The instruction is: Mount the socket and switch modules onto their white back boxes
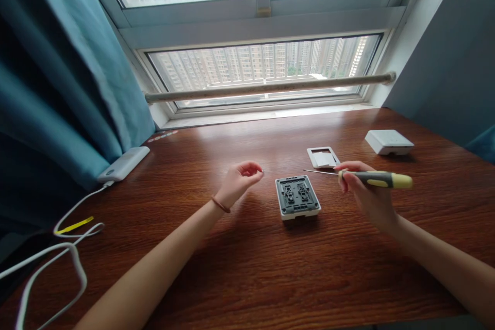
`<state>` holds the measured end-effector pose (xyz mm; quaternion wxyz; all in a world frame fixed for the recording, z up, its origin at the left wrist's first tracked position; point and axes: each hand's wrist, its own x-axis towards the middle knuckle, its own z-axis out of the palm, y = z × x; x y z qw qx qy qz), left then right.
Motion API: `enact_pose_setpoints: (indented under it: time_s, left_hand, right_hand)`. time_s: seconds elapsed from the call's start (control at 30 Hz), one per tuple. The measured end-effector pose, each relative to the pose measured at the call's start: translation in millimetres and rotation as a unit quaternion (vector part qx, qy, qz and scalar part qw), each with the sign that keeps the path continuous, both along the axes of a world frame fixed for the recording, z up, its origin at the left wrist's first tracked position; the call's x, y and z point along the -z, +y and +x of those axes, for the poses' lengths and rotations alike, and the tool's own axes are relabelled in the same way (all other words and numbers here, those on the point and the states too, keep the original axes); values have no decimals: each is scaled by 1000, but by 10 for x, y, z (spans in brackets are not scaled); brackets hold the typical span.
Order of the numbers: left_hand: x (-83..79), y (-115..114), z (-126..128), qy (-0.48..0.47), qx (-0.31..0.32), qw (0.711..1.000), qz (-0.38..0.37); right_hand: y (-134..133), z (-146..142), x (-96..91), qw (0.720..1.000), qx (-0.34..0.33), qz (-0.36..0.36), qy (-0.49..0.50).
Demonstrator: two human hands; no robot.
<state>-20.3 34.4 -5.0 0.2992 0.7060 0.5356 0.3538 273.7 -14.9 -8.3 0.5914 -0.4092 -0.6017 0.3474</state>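
My right hand is closed around a screwdriver with a grey and yellow-green handle. Its thin metal shaft points left, above the table behind the switch. My left hand is pinched shut, thumb against forefinger, with a tiny greyish speck at the fingertips, too small to name. Between the hands lies a wall switch, its dark grey inner side facing up in a white square body. Neither hand touches it. Just behind it, a white square frame lies flat with a white plate on it.
A white box-like piece sits at the back right of the wooden table. At the left are a white power strip, its looping white cable and a yellow strip. A blue curtain hangs there; a window stands behind.
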Motion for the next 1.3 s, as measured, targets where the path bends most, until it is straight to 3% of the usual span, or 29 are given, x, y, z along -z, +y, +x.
enact_pose_setpoints:
  time_s: [0.13, 0.33, 0.7, 1.07, 1.3]
  left_hand:
    - [-36, -143, 429, -71, 121, 989, 48]
    - [-2, -45, 740, 1, 140, 987, 77]
    - [71, -62, 796, 23, 100, 993, 62]
    - [72, -107, 833, 12, 84, 994, 69]
    - [68, -113, 867, 10, 86, 994, 65]
  right_hand:
    - [85, -35, -41, 991, 23, -7, 131]
    - [115, 2, -51, 987, 52, -2, 149]
    - [68, -28, -15, 991, 22, -37, 128]
    - [34, -42, -23, 995, 36, -26, 92]
    - [-23, -27, -51, 998, 68, -14, 7]
